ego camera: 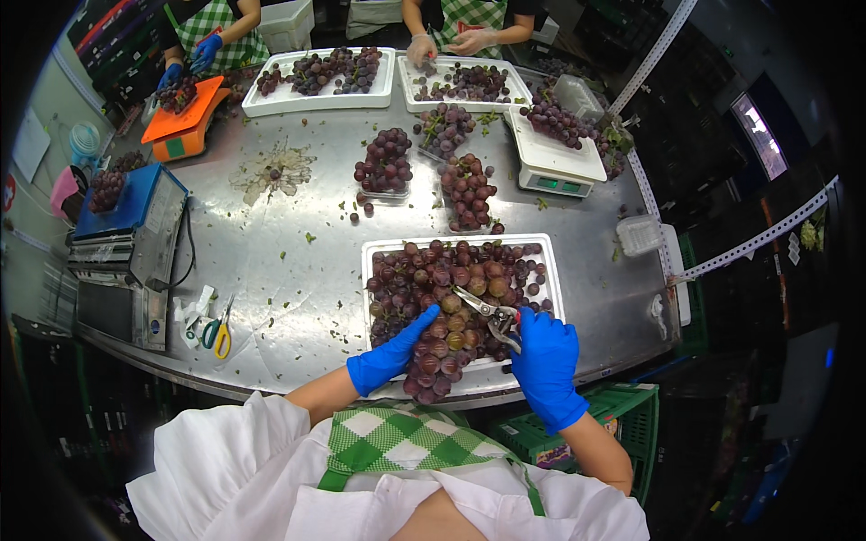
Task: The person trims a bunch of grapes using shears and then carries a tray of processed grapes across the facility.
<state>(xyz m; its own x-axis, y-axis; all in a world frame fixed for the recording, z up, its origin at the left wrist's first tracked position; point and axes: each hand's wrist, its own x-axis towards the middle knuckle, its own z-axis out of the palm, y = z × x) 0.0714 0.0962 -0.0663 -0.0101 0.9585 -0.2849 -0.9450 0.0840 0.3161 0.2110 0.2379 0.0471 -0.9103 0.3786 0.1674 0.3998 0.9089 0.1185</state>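
In a blue glove, my left hand (396,351) holds a large bunch of red grapes (433,358) from its left side. The bunch hangs over the near rim of a white foam tray (559,297), which is heaped with more grapes (399,277). My right hand (549,362), also gloved in blue, grips a pair of pruning shears (497,314) at the tray's right side. Their blades are parted and point up and left at the upper part of the bunch. The fingers of my left hand are partly hidden behind the grapes.
Beyond the tray stand two clear punnets of grapes (384,162) (468,193) and a white scale (558,159). Left are scissors (222,335) and a blue-topped wrapping machine (125,209). Two co-workers' gloved hands (206,53) (473,42) work across the metal table (270,230), near an orange scale (183,125).
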